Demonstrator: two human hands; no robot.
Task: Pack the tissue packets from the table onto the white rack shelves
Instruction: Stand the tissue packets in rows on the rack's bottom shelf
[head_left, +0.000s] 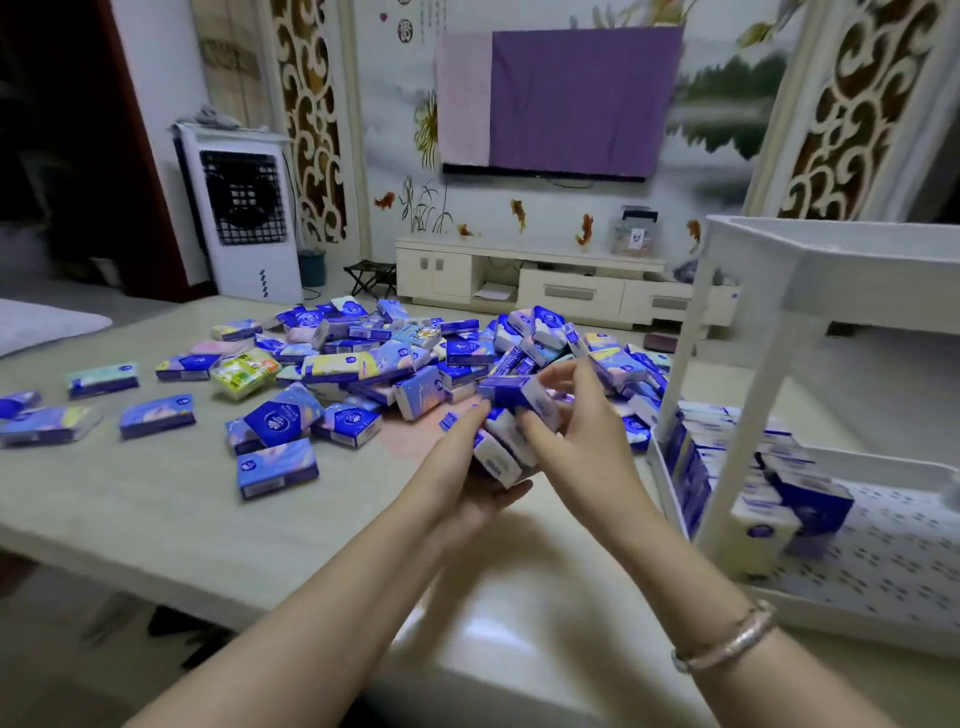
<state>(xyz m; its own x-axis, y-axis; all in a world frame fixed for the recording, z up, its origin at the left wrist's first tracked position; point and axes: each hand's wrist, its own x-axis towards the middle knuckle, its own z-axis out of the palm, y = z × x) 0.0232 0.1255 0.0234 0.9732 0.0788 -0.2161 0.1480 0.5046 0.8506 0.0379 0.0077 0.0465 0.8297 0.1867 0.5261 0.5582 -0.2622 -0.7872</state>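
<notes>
Head view: left hand (467, 467) and right hand (571, 431) both grip blue-white tissue packets (511, 421), their labels unreadable.

A low cream TV cabinet (530, 280) stands against the far wall. Above the cabinet hangs a flat screen covered with a purple cloth (582, 98). Left of the cabinet, on the floor, there is a small dark folding stool (370, 275), then a dark bucket (311, 267), then a tall white air cooler (244, 213). On the right end of the cabinet sits a small transparent box (638, 234)
</notes>
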